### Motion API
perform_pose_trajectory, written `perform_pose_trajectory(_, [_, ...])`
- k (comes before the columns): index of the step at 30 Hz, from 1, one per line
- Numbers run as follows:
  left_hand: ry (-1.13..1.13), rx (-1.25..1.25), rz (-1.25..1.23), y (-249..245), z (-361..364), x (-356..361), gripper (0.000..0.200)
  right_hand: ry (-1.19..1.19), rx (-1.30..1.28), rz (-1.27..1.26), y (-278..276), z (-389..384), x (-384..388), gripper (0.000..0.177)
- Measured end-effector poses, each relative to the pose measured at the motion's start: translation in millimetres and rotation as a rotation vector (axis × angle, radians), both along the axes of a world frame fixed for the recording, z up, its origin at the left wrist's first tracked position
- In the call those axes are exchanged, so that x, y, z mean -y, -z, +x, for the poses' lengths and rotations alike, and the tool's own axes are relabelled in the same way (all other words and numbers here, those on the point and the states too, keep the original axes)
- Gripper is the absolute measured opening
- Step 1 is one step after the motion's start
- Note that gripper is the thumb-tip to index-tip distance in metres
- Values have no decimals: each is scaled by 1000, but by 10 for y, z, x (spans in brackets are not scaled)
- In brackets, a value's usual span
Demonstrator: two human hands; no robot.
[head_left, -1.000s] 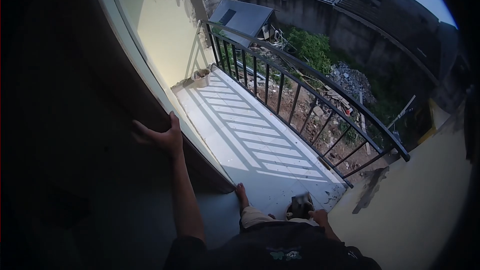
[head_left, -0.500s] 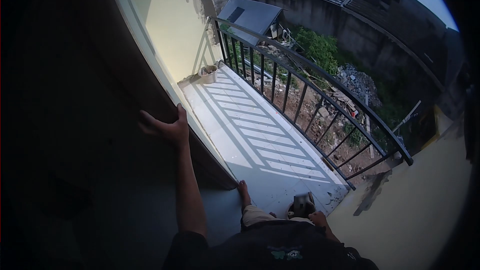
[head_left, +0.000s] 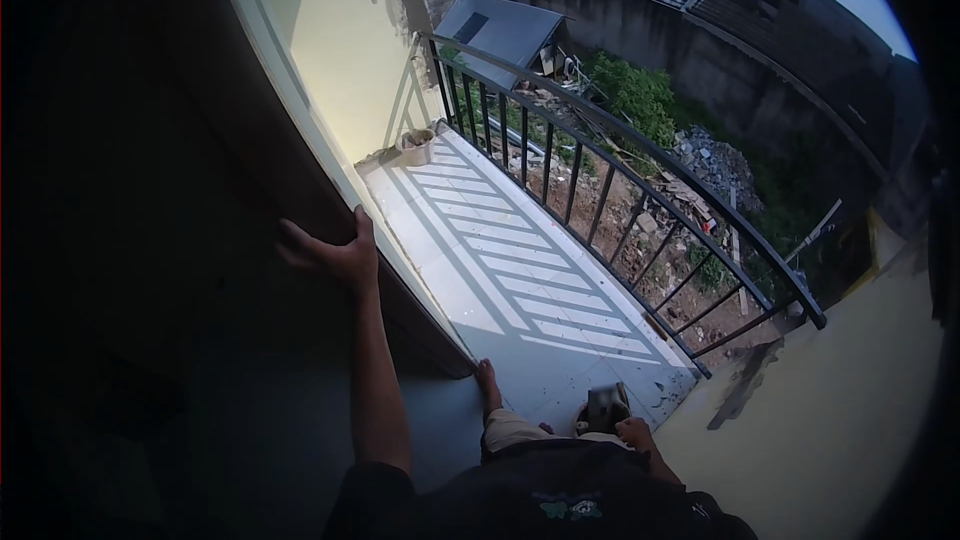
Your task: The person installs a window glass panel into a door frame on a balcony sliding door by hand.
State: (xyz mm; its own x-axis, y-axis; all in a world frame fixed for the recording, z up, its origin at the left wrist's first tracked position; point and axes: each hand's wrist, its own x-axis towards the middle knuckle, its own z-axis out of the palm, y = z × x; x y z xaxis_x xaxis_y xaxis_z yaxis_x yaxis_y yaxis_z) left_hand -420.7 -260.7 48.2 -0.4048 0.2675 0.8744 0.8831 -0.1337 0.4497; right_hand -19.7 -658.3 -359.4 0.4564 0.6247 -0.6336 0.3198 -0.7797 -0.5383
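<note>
My left hand [head_left: 338,258] rests against the dark door frame [head_left: 310,165], thumb spread wide from the fingers, holding nothing loose. At the lower middle, close to my body, my right hand [head_left: 633,432] is closed. Beside it is a blurred dark grey, flat-faced thing [head_left: 604,404], in front of a round-rimmed container [head_left: 581,418] that looks like a bucket. Whether my right fingers grip the grey thing or something else cannot be made out. My bare foot [head_left: 487,380] stands at the foot of the door frame.
A tiled balcony floor [head_left: 430,240] stretches ahead, striped by railing shadows. A black metal railing [head_left: 600,202] borders its right side. At the far corner stands a bucket [head_left: 416,148] with things inside. Rubble [head_left: 715,165] lies below, outside. A yellowish wall [head_left: 830,400] rises on the right.
Near my right hand, the grey thing has shifted very slightly. My left hand stays on the door frame.
</note>
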Motion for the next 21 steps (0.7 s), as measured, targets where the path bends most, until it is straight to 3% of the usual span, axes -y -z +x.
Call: perform_pose_trajectory(21, [-51, -53, 6, -21, -18, 14, 106, 6, -41, -7, 9, -13, 27, 28])
